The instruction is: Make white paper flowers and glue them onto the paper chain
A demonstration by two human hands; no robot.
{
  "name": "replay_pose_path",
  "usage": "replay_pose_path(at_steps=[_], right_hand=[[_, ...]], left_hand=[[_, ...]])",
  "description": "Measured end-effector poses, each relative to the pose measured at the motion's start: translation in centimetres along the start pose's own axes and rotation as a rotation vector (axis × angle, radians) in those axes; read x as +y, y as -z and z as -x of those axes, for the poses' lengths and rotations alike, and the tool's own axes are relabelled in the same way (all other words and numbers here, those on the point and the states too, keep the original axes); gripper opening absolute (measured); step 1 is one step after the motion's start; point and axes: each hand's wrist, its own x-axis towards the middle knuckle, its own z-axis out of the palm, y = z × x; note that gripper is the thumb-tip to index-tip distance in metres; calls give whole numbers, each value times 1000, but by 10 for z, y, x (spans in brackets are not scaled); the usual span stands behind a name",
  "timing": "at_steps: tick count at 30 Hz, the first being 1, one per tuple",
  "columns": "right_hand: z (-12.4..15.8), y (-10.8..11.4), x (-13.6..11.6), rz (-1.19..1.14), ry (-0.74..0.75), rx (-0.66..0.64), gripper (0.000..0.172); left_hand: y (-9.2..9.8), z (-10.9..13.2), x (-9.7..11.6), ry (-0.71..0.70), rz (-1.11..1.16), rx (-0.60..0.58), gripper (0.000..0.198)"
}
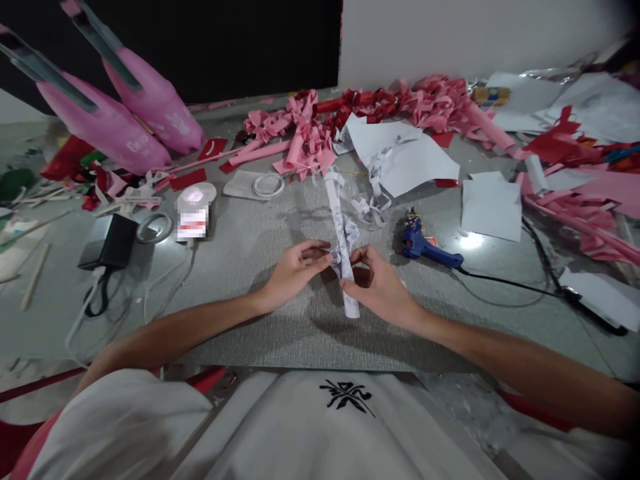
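Note:
Both hands meet at a rolled paper tube (340,227), pale with faint printed markings, which points away from me across the table. My right hand (383,283) grips it near its close end, the thumb on top. From the other side my left hand (295,270) pinches a crumpled paper strip (336,260) against the tube. Small paper curls stick out along the tube's right side. Beyond it lie more white paper strips (373,200). A blue hot glue gun (430,250) rests to the right of my right hand, its nozzle end pointing away.
Pink and red paper scraps (310,133) pile along the back. White sheets (405,157) lie in front of them. To the left are two pink bottles (150,100), a black box (109,241) with cables, and a tape ring (154,228). The glue gun's cord (510,283) runs right.

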Motion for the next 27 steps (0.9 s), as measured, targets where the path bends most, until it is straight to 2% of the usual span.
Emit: replay_pose_path(at_steps=[7, 16, 24, 27], right_hand=[[0, 4, -9, 62, 54, -93, 36], [-7, 9, -7, 121, 106, -72, 29], [-6, 10, -11, 232, 177, 0, 27], [-9, 12, -11, 267, 216, 95, 28]], left_hand=[[4, -13, 8, 38, 186, -21, 34], [3, -13, 12, -48, 86, -11, 30], [1, -12, 14, -59, 25, 29, 34], [-1, -11, 15, -62, -16, 39, 35]])
